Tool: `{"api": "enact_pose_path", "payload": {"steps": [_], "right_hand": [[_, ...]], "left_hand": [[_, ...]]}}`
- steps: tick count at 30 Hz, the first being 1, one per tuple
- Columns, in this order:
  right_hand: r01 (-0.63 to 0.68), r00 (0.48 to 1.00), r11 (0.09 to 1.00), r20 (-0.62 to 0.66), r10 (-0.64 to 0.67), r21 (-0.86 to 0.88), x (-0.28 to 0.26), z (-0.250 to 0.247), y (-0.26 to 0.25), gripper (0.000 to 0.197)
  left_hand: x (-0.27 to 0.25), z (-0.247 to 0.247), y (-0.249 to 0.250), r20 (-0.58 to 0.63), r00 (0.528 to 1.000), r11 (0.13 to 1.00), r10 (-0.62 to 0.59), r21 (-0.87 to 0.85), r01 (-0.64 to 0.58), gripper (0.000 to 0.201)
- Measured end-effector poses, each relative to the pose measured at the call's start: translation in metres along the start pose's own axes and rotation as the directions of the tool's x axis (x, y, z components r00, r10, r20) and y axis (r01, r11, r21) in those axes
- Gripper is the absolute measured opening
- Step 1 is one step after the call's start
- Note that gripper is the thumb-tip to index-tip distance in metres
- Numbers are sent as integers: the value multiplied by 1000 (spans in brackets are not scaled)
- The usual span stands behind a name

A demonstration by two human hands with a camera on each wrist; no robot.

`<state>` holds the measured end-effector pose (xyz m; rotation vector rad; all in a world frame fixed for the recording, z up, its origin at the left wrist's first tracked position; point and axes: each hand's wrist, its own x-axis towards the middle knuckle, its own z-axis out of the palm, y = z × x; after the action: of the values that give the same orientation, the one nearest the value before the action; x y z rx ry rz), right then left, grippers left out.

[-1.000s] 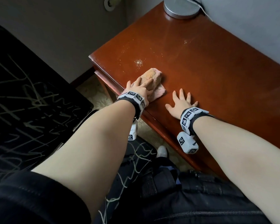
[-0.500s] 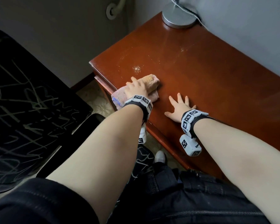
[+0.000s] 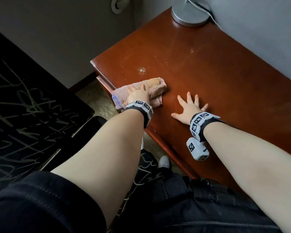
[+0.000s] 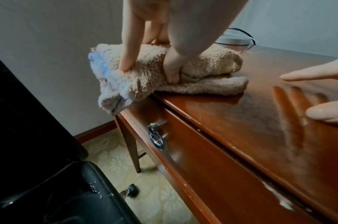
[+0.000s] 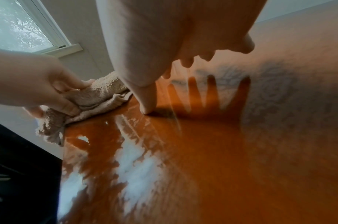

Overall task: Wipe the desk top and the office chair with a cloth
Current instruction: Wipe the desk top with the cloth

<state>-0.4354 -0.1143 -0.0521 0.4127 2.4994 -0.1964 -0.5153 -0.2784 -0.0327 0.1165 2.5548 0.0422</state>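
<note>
A bunched beige towel cloth (image 3: 156,84) lies at the front left edge of the glossy red-brown desk top (image 3: 225,78), one end hanging over the edge. My left hand (image 3: 136,95) grips it, fingers and thumb dug into the pile (image 4: 170,66). My right hand (image 3: 189,106) lies flat and spread on the desk, a little to the right of the cloth, holding nothing. In the right wrist view its fingertips (image 5: 147,109) touch the wood beside the cloth (image 5: 99,97). The black office chair (image 3: 23,106) stands to the left.
A round metal lamp base (image 3: 191,14) with a cable sits at the desk's far corner by the wall. Pale crumbs (image 3: 142,70) dot the wood beyond the cloth. A drawer with a metal ring pull (image 4: 156,136) is below the edge. A chair caster (image 4: 131,191) rests on carpet.
My left hand has dragged the cloth back and left to the desk's front edge, so one end now hangs over. The right hand has stayed flat on the desk.
</note>
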Motion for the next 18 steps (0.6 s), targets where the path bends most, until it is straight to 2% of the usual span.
{"api": "enact_pose_path", "payload": {"steps": [2,5,9,13,15,18], "right_hand": [[2,1000,1000,10,-2,31,2,1,1,80],[2,1000,998,21,-4,65,4,3,3,79],[17,1000,998,22,-19,65,5,3,5,78],[25,999,998,31,-27,65,4,5,8,77],[32,999,998,37,-34,56,2,4,8,76],[33,998,998,44,-35,49,1,2,6,77]], "left_hand": [[8,0,-6,-13,1000,1000,3,5,-3,63],[17,-4,-11,-24,999,999,24,27,-24,69],[28,-15,-19,-3,997,996,75,49,-75,65],[34,-26,-41,1,978,953,211,222,-206,74],[31,-28,-45,11,977,962,214,172,-213,76],[16,-21,-29,-42,997,997,61,-36,-63,91]]}}
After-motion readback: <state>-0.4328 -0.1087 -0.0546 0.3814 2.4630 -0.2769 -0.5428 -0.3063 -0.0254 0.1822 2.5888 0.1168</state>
